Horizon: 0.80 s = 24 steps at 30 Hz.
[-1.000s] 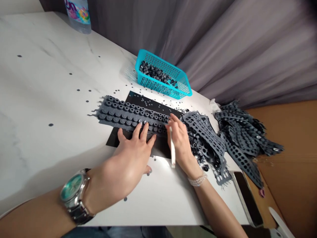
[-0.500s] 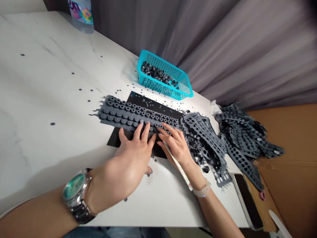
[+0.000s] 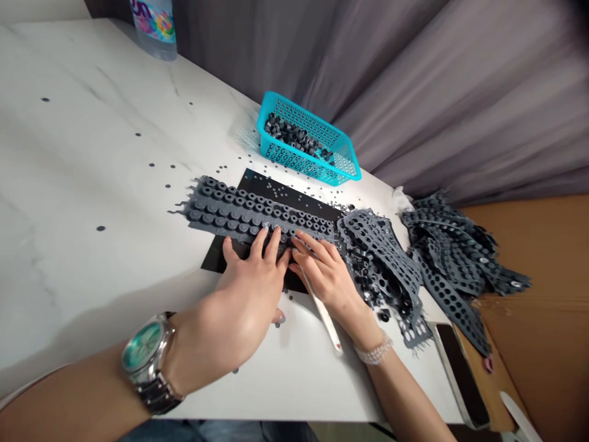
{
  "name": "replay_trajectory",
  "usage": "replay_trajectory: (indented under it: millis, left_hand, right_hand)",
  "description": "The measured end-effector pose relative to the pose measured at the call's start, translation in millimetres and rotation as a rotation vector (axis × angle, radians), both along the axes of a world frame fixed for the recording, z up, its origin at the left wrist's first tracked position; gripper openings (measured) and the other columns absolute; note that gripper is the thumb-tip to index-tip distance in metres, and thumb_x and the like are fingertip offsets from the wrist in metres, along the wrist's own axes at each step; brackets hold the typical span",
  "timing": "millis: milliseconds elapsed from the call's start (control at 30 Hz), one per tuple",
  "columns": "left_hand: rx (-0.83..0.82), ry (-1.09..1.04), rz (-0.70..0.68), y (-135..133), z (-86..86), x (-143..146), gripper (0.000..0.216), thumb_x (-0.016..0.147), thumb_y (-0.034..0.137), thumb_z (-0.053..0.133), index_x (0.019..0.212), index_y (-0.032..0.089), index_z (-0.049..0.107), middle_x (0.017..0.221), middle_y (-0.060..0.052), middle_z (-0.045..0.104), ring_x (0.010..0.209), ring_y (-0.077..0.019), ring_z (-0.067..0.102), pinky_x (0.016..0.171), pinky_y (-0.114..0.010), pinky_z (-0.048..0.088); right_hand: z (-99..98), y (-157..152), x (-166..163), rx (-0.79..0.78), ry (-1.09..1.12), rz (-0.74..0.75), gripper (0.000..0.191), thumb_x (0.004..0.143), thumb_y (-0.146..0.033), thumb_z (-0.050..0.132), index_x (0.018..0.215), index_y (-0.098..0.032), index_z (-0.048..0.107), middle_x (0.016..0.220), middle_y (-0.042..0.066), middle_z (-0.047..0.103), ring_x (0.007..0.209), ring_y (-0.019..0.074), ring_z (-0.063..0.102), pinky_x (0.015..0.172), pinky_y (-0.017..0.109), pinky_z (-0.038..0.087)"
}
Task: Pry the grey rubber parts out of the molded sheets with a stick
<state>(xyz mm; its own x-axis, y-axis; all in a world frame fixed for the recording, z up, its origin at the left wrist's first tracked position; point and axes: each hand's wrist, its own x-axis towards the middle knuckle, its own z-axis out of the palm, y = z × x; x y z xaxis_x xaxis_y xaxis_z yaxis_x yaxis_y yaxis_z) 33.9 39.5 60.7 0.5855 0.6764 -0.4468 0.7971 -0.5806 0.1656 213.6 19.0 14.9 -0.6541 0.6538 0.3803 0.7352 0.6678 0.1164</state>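
A dark grey rubber sheet of raised rings (image 3: 230, 212) lies across a black mat (image 3: 212, 258). My left hand (image 3: 251, 282) rests with fingers spread, its fingertips pressing on the sheet's near edge. Close beside it, my right hand (image 3: 329, 276) pinches a slim white pen-like stick (image 3: 324, 312), whose rear end has a small red mark and points back toward my body. The stick's working tip is hidden under my right fingers, at the near edge of the sheet.
A turquoise basket (image 3: 308, 169) holding small black rubber parts stands behind the sheet. Punched rubber sheets (image 3: 381, 245) and a larger heap of them (image 3: 453, 245) lie right, near a phone (image 3: 460, 374). A bottle (image 3: 156, 31) stands back left; small dark discs are scattered about.
The white stick has swung, its rear end moving left, away from my right wrist. My right hand has shifted slightly left; my left hand keeps its place on the sheet.
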Motion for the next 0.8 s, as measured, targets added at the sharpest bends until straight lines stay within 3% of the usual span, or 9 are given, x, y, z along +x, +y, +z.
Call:
replay_trajectory:
  millis: [167,267,400,467,633,800]
  left_hand:
    - [0.008,0.019,-0.022,-1,7.5,-1,0.085,0.080,0.040,0.069,0.151,0.017,0.028,0.159,-0.019,0.005,0.147,-0.0402,0.008,0.103,-0.073,0.028]
    - [0.028,0.018,-0.034,-2,9.0,-3,0.086,0.082,0.042,0.066,0.152,0.017,0.022,0.158,-0.020,0.003,0.147,-0.0393,0.008,0.101,-0.074,0.028]
    - [0.034,0.010,-0.043,-3,8.4,-4,0.090,0.082,0.045,0.066,0.153,0.019,0.016,0.158,-0.020,0.001,0.147,-0.0399,0.005,0.100,-0.076,0.026]
    - [0.020,0.021,-0.049,-3,8.4,-4,0.090,0.083,0.045,0.064,0.153,0.018,0.015,0.157,-0.020,-0.002,0.147,-0.0396,0.005,0.100,-0.076,0.024]
    - [-0.014,0.059,-0.056,0,11.0,-2,0.086,0.085,0.043,0.061,0.153,0.015,0.016,0.157,-0.021,-0.006,0.147,-0.0374,0.003,0.103,-0.073,0.025]
    - [-0.010,0.085,-0.060,1,18.3,-2,0.082,0.087,0.043,0.059,0.152,0.014,0.019,0.157,-0.021,-0.004,0.148,-0.0364,0.004,0.104,-0.070,0.027]
  right_hand:
    - [-0.4,1,-4,-0.038,0.004,-0.052,0.016,0.097,-0.011,0.043,0.102,-0.015,0.057,0.121,0.021,0.065,0.131,0.0248,0.050,0.093,0.040,0.051]
    - [-3.6,3,5,-0.021,0.139,-0.222,0.017,0.097,-0.011,0.041,0.103,-0.016,0.056,0.129,0.021,0.060,0.130,0.0252,0.051,0.096,0.042,0.051]
    - [-5.1,3,23,0.058,0.277,-0.435,0.014,0.097,-0.015,0.044,0.106,-0.019,0.054,0.123,0.017,0.065,0.133,0.0264,0.048,0.095,0.047,0.050]
    - [-3.6,1,24,0.068,0.249,-0.390,0.012,0.095,-0.015,0.049,0.105,-0.019,0.054,0.120,0.016,0.067,0.132,0.0282,0.049,0.093,0.047,0.049]
    - [1.9,-5,6,0.015,0.102,-0.101,0.014,0.092,-0.015,0.057,0.105,-0.019,0.054,0.115,0.012,0.071,0.127,0.0275,0.055,0.092,0.043,0.046]
    - [1.3,-4,-1,0.028,0.050,-0.056,0.012,0.092,-0.018,0.058,0.104,-0.017,0.056,0.116,0.013,0.071,0.124,0.0273,0.058,0.091,0.040,0.046]
